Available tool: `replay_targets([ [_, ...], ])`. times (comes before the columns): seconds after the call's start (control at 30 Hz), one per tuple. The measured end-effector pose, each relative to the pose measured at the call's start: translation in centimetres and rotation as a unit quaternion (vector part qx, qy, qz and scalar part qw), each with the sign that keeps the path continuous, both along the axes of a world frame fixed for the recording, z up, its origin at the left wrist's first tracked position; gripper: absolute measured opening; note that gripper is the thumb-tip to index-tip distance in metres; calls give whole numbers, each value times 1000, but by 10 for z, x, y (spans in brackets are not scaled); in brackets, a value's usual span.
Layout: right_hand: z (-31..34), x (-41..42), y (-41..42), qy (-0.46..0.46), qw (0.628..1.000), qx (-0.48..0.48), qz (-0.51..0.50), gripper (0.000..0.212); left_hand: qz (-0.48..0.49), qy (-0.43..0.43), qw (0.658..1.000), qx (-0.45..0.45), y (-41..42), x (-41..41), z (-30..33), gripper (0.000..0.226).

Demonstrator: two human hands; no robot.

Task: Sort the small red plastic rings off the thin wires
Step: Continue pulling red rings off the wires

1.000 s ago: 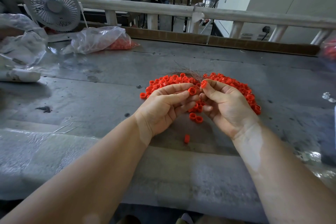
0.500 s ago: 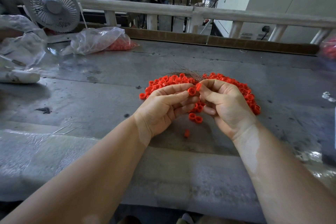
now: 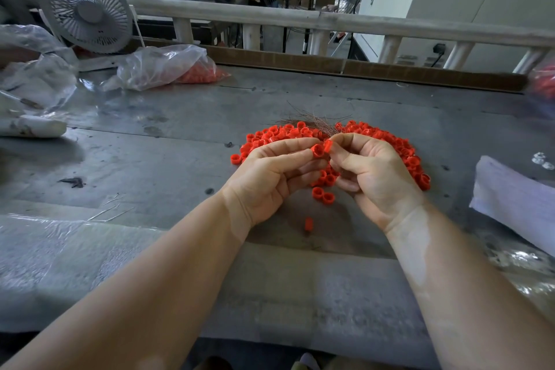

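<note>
A heap of small red plastic rings [image 3: 271,136] lies on the grey metal table [image 3: 168,165], with a bundle of thin wires [image 3: 312,123] at its far edge. My left hand [image 3: 270,180] pinches one red ring [image 3: 317,151] at its fingertips. My right hand [image 3: 372,171] pinches another red ring [image 3: 328,146] right beside it, the two rings touching. Two loose rings [image 3: 322,195] sit below my hands and a single ring [image 3: 308,224] lies nearer to me.
A clear plastic bag of red rings [image 3: 168,66] and a small white fan [image 3: 87,10] stand at the back left. Crumpled plastic [image 3: 33,75] lies far left. A white cloth [image 3: 516,204] sits at the right. A railing [image 3: 330,22] runs behind the table.
My right hand has brought its ring leftward until it meets the ring held in my left hand. The view has shifted slightly.
</note>
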State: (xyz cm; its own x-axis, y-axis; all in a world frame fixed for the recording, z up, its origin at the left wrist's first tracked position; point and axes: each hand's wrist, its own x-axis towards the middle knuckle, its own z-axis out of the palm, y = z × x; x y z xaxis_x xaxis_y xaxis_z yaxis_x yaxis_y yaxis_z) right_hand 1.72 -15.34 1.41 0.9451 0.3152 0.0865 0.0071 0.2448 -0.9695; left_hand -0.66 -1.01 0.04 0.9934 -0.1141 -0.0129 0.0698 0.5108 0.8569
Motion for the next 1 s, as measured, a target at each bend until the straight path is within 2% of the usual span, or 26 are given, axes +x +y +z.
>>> replay_targets([
  [0.17, -2, 0, -1, -53, 997, -52, -24, 24, 3, -4, 1000, 10, -1, -1, 1, 17],
  [0.27, -2, 0, -1, -100, 991, -80, -47, 25, 11, -7, 1000, 17, -1, -1, 1, 20],
  [0.6, -4, 0, -1, -235, 940, -222, -109, 21, 35, -6, 999, 38, -3, -3, 3, 19],
  [1.0, -2, 0, -3, -250, 915, -286, -132, 21, 49, -12, 998, 47, -4, -2, 2, 18],
])
